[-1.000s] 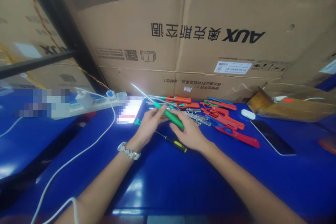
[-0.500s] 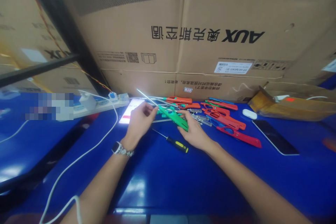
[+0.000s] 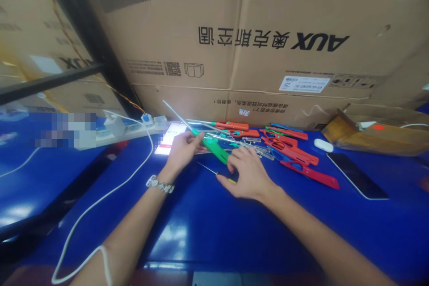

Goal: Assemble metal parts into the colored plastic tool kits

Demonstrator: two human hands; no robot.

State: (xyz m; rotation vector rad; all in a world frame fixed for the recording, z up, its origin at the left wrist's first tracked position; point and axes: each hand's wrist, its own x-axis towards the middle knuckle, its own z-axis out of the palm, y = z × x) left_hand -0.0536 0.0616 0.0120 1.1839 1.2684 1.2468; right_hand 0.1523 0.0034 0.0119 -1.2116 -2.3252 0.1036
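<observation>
From my view: carton wall (image 3: pixel 261 62) behind table (image 3: pixel 214 232). Power strip (image 3: pixel 134 132) far left, cable (image 3: pixel 110 183) running forward from it. Lit phone (image 3: pixel 177 133) next right, then lighter pile (image 3: pixel 234 126), loose casings (image 3: pixel 291 149), earbud case (image 3: pixel 323 145), open box (image 3: pixel 385 140). Dark phone (image 3: pixel 357 176) before earbud case. Screwdriver (image 3: pixel 208 168) before pile.

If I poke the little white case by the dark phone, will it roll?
The white case probably won't roll, because it lies low and looks oblong. It might slide, since the blue table looks shiny. It's small, so likely light.
</observation>
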